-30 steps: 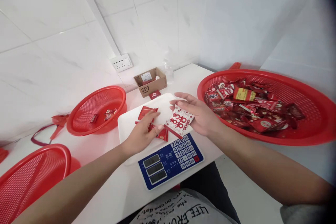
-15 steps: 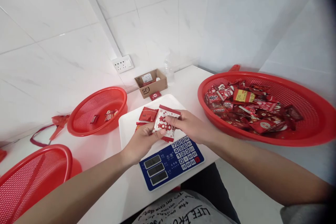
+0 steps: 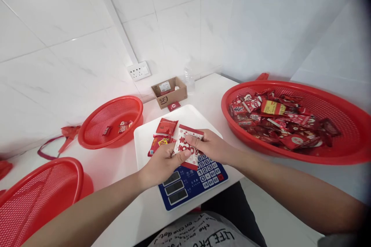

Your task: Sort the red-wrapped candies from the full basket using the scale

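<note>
Both hands pinch one white packet with red print [image 3: 185, 144], held upright above the blue keypad of a weighing scale [image 3: 191, 179]. My left hand [image 3: 160, 164] grips its left edge with thumb and fingers closed. My right hand [image 3: 211, 146] grips its right edge, fingers closed too. On the scale's white pan [image 3: 145, 139] lie a few red sweet packets [image 3: 165, 126], just behind the held packet.
A big red mesh basket [image 3: 344, 123] full of red packets stands at the right. A smaller red basket [image 3: 95, 139] with a few packets is at the left, another red basket [image 3: 43, 197] nearer. A cardboard box [image 3: 170, 92] and a wall socket [image 3: 139, 71] sit behind the scale.
The packet passed from lying in my right hand alone to being pinched by both hands. My left hand left the red packets on the pan. Both hands drew nearer, over the keypad.
</note>
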Demonstrator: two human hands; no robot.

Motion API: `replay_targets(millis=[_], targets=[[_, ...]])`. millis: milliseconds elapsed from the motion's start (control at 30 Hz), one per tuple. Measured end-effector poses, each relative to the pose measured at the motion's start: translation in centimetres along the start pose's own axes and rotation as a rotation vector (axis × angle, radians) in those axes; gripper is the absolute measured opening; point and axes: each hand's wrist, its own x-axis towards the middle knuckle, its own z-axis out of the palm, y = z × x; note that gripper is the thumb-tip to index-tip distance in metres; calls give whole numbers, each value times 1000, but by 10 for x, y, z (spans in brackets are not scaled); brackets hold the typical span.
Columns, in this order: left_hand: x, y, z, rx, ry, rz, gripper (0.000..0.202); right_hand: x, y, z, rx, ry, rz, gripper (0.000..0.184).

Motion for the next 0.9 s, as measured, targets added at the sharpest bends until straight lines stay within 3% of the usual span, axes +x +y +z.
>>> replay_targets(millis=[100, 200, 333, 467, 600, 733, 800, 900], targets=[[-5, -6, 5, 111, -26, -57, 42, -3, -4, -2, -49, 68, -7, 35], [-13, -11, 8, 267, -12, -41, 36, 1, -4, -14, -136, 232, 4, 39], [-23, -15, 9, 514, -44, 170, 25, 17, 7, -41, -257, 398, 42, 51], [-29, -19, 7, 714, -77, 406, 23, 30, 21, -60, -641, 300, 147, 42], [-35, -27, 0, 897, -67, 574, 17, 30, 30, -61, -1026, 424, 18, 58], [-39, -35, -11, 1068, -21, 628, 21, 30, 39, -54, -1168, 171, 18, 49], [-39, -39, -16, 1134, -18, 564, 31, 33, 42, -49, -1181, 64, 53, 44], [-38, -45, -21, 1166, -17, 435, 40, 37, 41, -40, -1191, 27, 48, 41]])
